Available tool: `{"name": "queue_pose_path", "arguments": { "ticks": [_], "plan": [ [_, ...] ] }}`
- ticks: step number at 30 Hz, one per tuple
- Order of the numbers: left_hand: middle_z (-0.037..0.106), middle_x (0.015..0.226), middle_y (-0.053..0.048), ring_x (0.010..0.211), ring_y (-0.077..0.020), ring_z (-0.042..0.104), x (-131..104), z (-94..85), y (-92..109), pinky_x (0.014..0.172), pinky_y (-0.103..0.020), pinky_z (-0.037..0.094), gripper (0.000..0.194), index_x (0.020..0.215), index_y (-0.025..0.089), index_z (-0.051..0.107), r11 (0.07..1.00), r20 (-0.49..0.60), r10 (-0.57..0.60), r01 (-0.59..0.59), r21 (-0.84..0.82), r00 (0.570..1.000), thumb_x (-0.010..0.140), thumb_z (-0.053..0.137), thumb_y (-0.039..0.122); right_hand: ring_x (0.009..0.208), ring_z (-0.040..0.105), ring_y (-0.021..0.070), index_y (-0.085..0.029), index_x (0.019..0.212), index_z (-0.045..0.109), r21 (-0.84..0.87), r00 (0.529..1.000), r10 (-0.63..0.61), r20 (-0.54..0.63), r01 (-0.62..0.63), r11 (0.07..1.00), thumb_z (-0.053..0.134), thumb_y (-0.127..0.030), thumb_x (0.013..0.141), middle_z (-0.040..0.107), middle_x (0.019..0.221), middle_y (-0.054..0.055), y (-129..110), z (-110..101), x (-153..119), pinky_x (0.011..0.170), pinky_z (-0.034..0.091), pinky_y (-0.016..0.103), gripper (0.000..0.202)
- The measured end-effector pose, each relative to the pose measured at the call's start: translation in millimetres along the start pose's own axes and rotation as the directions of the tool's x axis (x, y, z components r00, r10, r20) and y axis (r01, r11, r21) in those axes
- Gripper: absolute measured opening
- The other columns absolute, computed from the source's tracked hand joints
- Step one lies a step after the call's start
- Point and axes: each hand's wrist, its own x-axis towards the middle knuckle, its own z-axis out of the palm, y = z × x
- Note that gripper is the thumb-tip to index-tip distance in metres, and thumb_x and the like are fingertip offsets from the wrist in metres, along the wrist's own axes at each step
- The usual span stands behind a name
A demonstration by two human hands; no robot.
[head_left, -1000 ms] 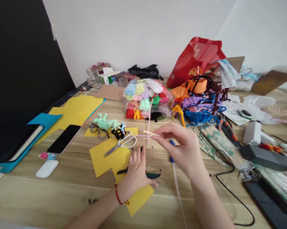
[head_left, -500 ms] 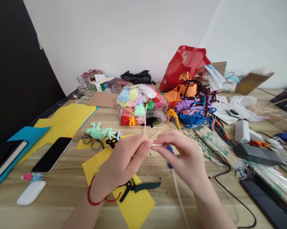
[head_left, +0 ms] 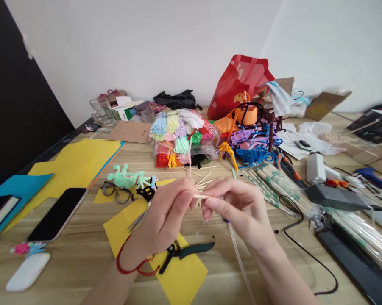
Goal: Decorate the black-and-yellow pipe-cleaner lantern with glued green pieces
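Note:
A short pale stick [head_left: 201, 196] spans the small gap between my two hands. My left hand [head_left: 170, 212], with a red cord bracelet at the wrist, pinches its left end. A pink fuzzy stem [head_left: 190, 159] rises upright from the same fingers. At the stick's right end, my right hand [head_left: 241, 207] pinches with thumb and fingertips. Several pale sticks [head_left: 204, 180] lie on the table just beyond the hands. Below my left hand, green-handled pruners [head_left: 195, 250] rest on yellow paper [head_left: 184, 279].
Bundled fuzzy stems [head_left: 181, 135] in plastic lie behind the hands. A red bag [head_left: 238, 84] stands at the back. To the left are a phone [head_left: 59, 214], a white case [head_left: 28, 271] and glasses [head_left: 118, 192]. Wrapped sticks [head_left: 283, 190] and a black cable [head_left: 308, 254] lie right.
The view has shifted slightly, and most table items appear further left. The stick now shows more plainly between my hands, and my right fingers have changed their hold on it.

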Motion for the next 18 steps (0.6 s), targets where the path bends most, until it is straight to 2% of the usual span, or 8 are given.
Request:
{"name": "queue_pose_path", "arguments": {
  "ticks": [7,11,13,15,18],
  "plan": [
    [0.051,0.067,-0.001,0.061,-0.015,0.044,3.7,9.9,-4.0,0.062,-0.031,0.033,0.042,0.072,0.021,0.048,0.993,-0.052,-0.039,0.033,-0.115,0.998,0.105,0.036,0.043,0.054,0.067,0.0131,-0.021,0.079,0.075,0.102,1.0,0.018,-0.009,-0.017,0.995,0.08,-0.023,0.081,0.073,0.069,0.001,9.1,-1.6,2.8,0.052,0.062,0.026,0.006],
    [0.051,0.067,-0.001,0.063,-0.0156,0.047,4.3,10.5,-3.9,0.062,-0.03,0.035,0.042,0.072,0.021,0.05,0.993,-0.086,-0.042,0.033,-0.109,0.995,0.105,0.036,0.042,0.055,0.066,0.0121,-0.022,0.082,0.076,0.109,1.0,-0.002,-0.008,0.003,0.994,0.079,-0.022,0.083,0.074,0.071,0.001,12.2,-0.9,3.9,0.053,0.06,0.026,0.003],
    [0.054,0.068,-0.001,0.063,-0.0155,0.049,6.0,6.8,-2.6,0.063,-0.03,0.036,0.04,0.074,0.021,0.052,1.0,-0.086,-0.004,0.005,0.011,0.996,0.106,0.035,0.038,0.056,0.067,0.0125,-0.022,0.082,0.076,0.046,0.999,-0.029,-0.033,0.03,0.998,0.078,-0.022,0.083,0.074,0.071,0.0,12.6,-1.1,4.2,0.054,0.06,0.026,0.002],
    [0.057,0.069,0.0,0.063,-0.0149,0.05,8.8,0.8,-0.8,0.063,-0.029,0.036,0.034,0.077,0.021,0.055,0.971,-0.04,0.063,-0.052,0.232,0.997,0.105,0.038,0.032,0.058,0.068,0.0125,-0.022,0.083,0.075,-0.097,0.994,-0.091,-0.064,0.085,0.992,0.077,-0.021,0.084,0.074,0.072,0.0,12.8,-2.9,3.9,0.056,0.06,0.026,0.002],
    [0.057,0.067,0.0,0.061,-0.0154,0.049,13.0,-7.7,0.5,0.061,-0.029,0.034,0.029,0.078,0.021,0.056,0.827,0.053,0.144,-0.149,0.542,0.988,0.103,0.045,0.03,0.064,0.068,0.0123,-0.022,0.087,0.073,-0.368,0.971,-0.234,-0.046,0.202,0.908,0.074,-0.018,0.087,0.074,0.077,0.001,13.8,-7.9,3.3,0.062,0.059,0.026,0.004]
  ]
}}
